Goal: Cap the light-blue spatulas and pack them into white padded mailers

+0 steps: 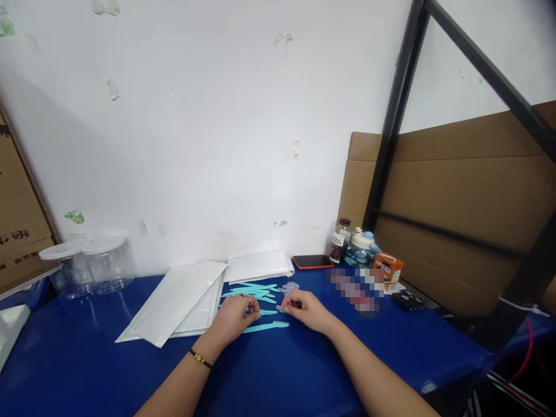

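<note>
My left hand (pixel 237 317) is closed in a pinch around a turquoise eyebrow razor (pixel 269 313), whose head points right. Between the fingertips of my right hand (pixel 306 310) is a small clear blade cap (pixel 280 308), just apart from the razor's head. Another turquoise razor (pixel 274 325) lies on the blue table below my left hand. Behind both hands is a loose pile of turquoise razors (pixel 252 291), partly covered by the left hand. Several clear caps (pixel 290 286) lie right of the pile.
White padded mailers (pixel 169 304) lie left, with more mailers (pixel 259 266) behind the pile. A phone (pixel 313 262), dark bottle (pixel 339 242), blue-tinted jug (pixel 361 249) and orange box (pixel 388 269) line the back right. Clear jars (pixel 108 266) stand far left on the blue table (pixel 278 382).
</note>
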The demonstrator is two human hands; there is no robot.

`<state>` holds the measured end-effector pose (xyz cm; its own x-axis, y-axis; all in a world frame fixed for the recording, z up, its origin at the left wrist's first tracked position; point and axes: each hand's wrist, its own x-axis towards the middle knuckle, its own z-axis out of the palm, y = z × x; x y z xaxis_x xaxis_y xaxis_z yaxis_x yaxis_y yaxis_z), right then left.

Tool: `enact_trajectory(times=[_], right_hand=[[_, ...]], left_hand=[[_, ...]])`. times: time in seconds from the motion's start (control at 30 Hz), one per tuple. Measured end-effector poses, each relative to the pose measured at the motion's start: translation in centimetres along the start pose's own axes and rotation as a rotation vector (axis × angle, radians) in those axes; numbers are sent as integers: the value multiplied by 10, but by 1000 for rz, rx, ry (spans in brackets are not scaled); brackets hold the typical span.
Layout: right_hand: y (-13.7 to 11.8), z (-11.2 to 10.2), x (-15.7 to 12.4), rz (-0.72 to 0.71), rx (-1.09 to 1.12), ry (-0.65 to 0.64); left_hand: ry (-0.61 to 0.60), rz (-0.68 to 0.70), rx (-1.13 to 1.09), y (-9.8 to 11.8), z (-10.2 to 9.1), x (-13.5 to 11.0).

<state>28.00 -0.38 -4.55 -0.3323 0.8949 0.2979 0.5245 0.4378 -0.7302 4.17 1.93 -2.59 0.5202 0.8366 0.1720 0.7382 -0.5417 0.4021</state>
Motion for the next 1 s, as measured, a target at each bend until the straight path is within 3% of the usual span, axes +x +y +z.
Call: enact_trajectory(times=[0.4, 0.6, 0.8, 1.0], right_hand=[[-10, 3, 0, -99, -45, -72], [15, -21, 3, 70, -225, 268], [24, -13, 4, 83, -362, 157], [24, -7, 4, 105, -408, 178]], left_hand=[[-43, 40, -49, 19, 5, -1], [67, -1, 62, -7, 2, 0], [40, -21, 153, -20, -2, 1], [29, -29, 143, -15, 0, 0]])
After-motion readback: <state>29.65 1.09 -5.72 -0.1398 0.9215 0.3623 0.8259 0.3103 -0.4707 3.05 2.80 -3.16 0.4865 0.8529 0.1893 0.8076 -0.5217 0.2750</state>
